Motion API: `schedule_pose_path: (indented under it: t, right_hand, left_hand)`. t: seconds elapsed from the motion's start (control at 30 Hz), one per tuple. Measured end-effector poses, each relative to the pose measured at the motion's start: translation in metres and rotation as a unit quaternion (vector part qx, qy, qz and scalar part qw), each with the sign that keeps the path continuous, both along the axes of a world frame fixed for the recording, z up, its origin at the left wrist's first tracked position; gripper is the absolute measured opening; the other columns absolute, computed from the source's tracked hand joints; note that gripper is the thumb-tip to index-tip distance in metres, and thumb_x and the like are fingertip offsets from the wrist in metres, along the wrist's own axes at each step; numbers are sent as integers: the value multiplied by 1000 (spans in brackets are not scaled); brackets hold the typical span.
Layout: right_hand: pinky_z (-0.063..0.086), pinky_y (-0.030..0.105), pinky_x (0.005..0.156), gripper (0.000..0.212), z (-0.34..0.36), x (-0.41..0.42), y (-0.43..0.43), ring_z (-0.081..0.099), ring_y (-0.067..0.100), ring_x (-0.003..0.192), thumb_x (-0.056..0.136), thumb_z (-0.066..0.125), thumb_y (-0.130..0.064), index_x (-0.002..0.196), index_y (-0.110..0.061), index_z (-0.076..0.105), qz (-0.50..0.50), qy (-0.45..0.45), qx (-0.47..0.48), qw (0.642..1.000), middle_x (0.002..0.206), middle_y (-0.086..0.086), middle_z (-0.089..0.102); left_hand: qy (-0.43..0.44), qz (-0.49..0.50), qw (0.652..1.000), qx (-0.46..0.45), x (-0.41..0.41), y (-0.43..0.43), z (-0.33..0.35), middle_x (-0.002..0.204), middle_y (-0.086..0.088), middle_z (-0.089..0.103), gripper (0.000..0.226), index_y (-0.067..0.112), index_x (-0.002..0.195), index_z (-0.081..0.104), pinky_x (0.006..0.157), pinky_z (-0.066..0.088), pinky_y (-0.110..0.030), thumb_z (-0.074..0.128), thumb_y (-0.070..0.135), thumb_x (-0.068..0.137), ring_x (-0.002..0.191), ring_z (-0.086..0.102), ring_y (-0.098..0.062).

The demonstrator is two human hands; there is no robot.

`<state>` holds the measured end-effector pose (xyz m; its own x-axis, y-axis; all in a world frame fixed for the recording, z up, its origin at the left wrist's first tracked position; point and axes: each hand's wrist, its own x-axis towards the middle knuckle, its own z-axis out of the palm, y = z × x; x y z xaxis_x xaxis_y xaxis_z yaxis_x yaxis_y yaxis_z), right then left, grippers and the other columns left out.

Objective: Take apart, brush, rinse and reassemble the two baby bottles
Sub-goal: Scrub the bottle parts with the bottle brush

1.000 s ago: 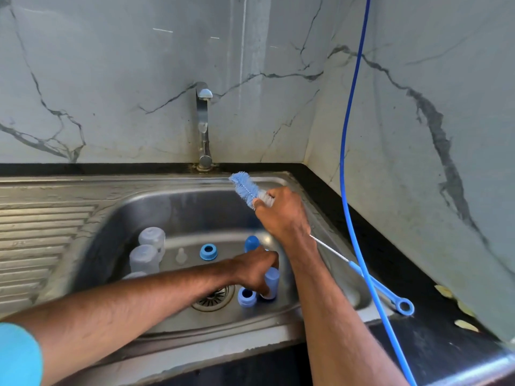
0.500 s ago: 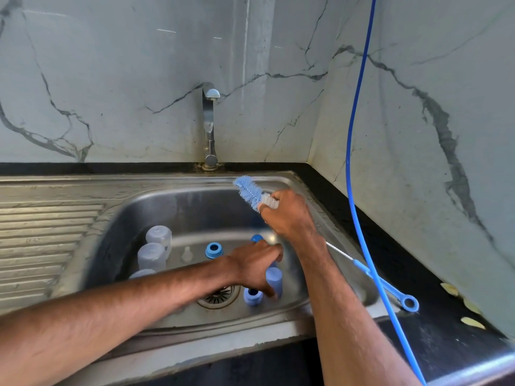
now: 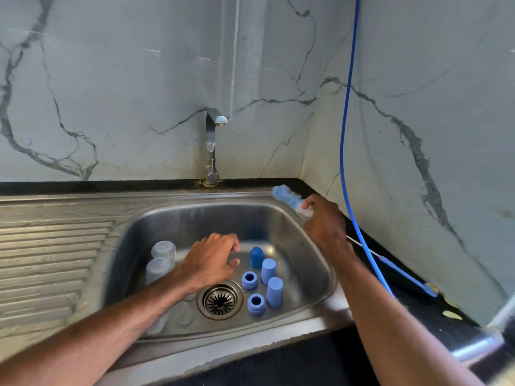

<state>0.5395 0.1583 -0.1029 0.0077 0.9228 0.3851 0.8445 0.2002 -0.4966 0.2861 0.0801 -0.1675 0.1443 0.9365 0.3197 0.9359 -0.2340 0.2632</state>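
Two clear bottle bodies (image 3: pixel 164 250) (image 3: pixel 158 270) stand upside down at the left of the steel sink (image 3: pixel 306 246). Right of the drain stand two light-blue caps (image 3: pixel 269 271) (image 3: pixel 275 291), a darker blue cap (image 3: pixel 256 257) and two blue collar rings (image 3: pixel 249 280) (image 3: pixel 255 304). My left hand (image 3: pixel 211 260) hovers palm down over the middle of the basin, fingers loosely curled, with nothing visible in it. At the sink's back right corner my right hand (image 3: pixel 326 224) grips the bottle brush (image 3: pixel 287 197) just below its blue bristles. The brush's wire handle runs back over the counter.
The drain (image 3: pixel 220 300) sits in the middle of the basin and the faucet (image 3: pixel 213 146) rises behind it, with no water running. A ribbed drainboard (image 3: pixel 41 260) lies to the left. A blue hose (image 3: pixel 348 162) hangs down the right wall onto the black counter (image 3: pixel 418 310).
My left hand has let go of a light-blue cap by the drain and moved left to mid-basin. My right hand has carried the brush right, to the sink's back corner.
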Motion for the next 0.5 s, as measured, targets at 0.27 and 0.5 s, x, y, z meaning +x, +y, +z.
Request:
schedule_pose_path:
  t: [0.27,0.5]
  right_hand:
    - [40,39,103,34,-20,26,25,59,38,121,94,59,-2,127,1,67,-53,-54,-5,997,128,22,65]
    - [16,39,115,40,-26,22,29,41,34,134,95,57,-7,135,-7,59,-65,-128,-4,990,139,16,50]
  left_hand:
    - [-43,58,997,12,-17,3,-6,113,14,68,20,32,107,61,83,50,-30,71,35,91,107,64,-12]
    - [-47,56,997,8,-15,4,-11,113,15,70,13,33,101,65,82,44,-24,73,34,90,108,64,-9]
